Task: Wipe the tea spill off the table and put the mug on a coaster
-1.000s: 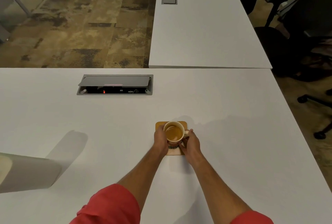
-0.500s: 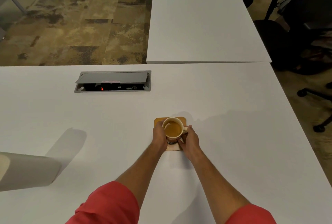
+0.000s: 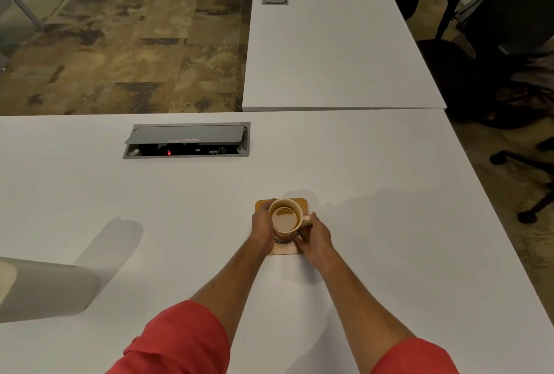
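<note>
Two hands meet at one mug, a little right of the middle of your white table (image 3: 374,163) and closer to its near edge than its far one. Starting at the table's left edge, a pale grey rounded object (image 3: 45,289) juts in over the surface. Further along, toward the far edge, the cable box (image 3: 186,140) sits sunk into the tabletop with its grey flap raised and a small red light inside. Next, your left hand (image 3: 261,223) curls around the left side of the mug (image 3: 286,219), fingers against its wall. The mug stands upright on the wooden coaster (image 3: 302,204), with brown tea in it and a patterned band near its base. Your right hand (image 3: 317,237) grasps the mug's right side at the handle. Red sleeves (image 3: 177,340) cover both upper arms.
</note>
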